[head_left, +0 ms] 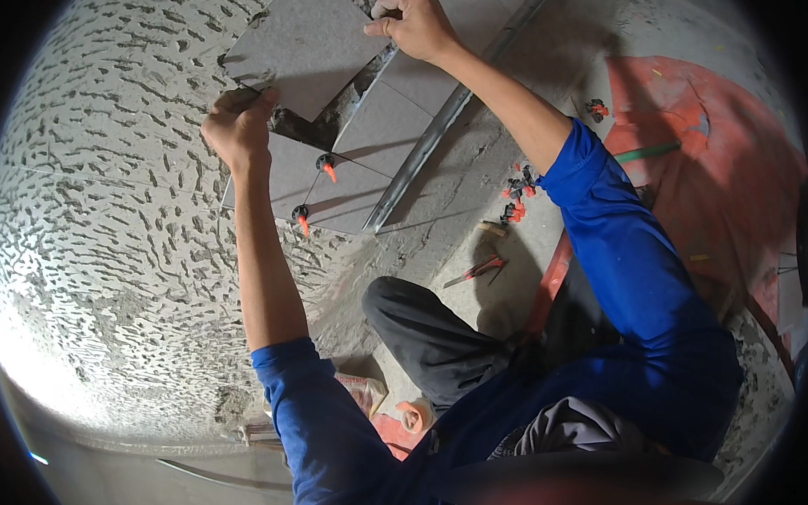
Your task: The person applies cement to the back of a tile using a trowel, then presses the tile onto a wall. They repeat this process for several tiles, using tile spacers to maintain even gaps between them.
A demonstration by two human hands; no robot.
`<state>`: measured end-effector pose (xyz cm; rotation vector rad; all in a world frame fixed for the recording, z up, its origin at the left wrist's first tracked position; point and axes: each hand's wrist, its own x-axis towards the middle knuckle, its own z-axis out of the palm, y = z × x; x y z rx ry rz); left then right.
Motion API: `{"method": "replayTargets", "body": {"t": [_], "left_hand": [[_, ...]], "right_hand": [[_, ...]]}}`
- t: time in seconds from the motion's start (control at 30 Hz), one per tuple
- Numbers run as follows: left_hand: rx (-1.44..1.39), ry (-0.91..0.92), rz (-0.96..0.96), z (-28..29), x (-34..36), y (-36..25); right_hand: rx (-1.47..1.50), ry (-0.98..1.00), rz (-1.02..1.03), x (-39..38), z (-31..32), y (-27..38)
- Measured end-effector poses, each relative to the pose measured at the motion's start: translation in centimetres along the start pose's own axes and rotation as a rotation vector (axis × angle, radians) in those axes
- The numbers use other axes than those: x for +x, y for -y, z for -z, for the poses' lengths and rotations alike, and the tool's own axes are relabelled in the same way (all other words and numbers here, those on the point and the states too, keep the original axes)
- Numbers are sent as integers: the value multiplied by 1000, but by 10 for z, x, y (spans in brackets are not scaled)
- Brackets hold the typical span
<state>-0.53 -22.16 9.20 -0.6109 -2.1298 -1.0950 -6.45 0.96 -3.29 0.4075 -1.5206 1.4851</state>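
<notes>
A grey square tile [312, 46] is held between my two hands against the rough wall, tilted so that a corner points down. My left hand [241, 125] pinches its lower left corner, and my right hand [411, 25] grips its right corner between thumb and fingers. Beneath it a dark gap with mortar shows beside the set tiles [377, 124]. Two black and orange levelling clips [326, 166] stand at the joints of the lower tiles. A long metal strip [418, 158] runs along the tiles' outer edge.
The wall [126, 200] is pitted all over. More orange and black clips [519, 191] and red-handled pliers [485, 269] lie on the floor to the right. A red sheet [685, 145] spreads at far right. A roll of tape [416, 416] lies near my bent knee [406, 306].
</notes>
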Motion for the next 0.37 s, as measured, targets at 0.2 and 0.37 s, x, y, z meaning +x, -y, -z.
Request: {"method": "replayTargets", "body": {"t": [0.2,0.37], "left_hand": [[15,-4,-25,-6,2,-4],[76,-14,-99,-9,3,-4]], "right_hand": [[87,-59,29,2,7,4],[62,-64,-59,4,21,22]]}}
